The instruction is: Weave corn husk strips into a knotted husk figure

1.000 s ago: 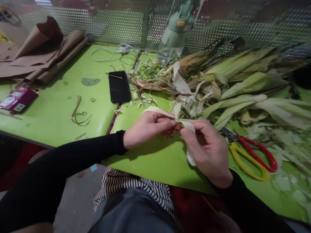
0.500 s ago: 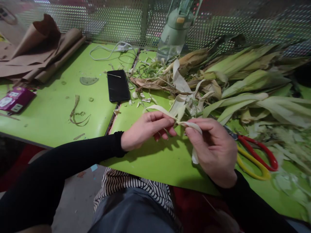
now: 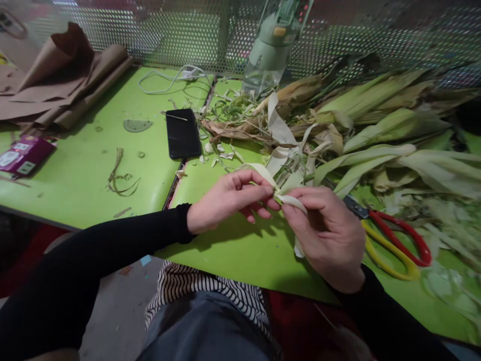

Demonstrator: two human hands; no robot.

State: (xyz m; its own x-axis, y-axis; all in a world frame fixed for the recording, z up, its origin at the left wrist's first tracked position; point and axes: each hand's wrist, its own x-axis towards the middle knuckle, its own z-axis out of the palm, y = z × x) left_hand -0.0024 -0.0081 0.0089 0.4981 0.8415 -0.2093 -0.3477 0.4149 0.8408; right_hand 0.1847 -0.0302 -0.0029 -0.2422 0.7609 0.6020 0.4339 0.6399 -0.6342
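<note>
Pale strips of corn husk (image 3: 295, 202) meet in a small knot-like joint between my two hands, just above the green table (image 3: 240, 250). My left hand (image 3: 240, 196) pinches the strips at this joint between thumb and index finger, its other fingers loosely curled. From the right, my right hand (image 3: 326, 233) grips a folded husk strip between thumb and fingers; the strip's tail hangs below that hand. More cream husk pieces (image 3: 281, 128) fan out just beyond my fingertips. Scissors (image 3: 398, 235) with one red and one yellow handle lie right beside my right hand.
Green and dry corn husks (image 3: 391, 115) are heaped at the right back. A water bottle (image 3: 268, 50) stands by the perforated screen (image 3: 169, 35). A black phone (image 3: 183, 133), a protractor (image 3: 137, 125), a white cable (image 3: 158, 90), a purple box (image 3: 26, 155) and brown paper (image 3: 75, 85) lie leftward.
Both hands have shifted slightly, the left one to the right, bringing them closer together. The husk joint has moved a little lower, and the folded strip sits nearer the left fingertips.
</note>
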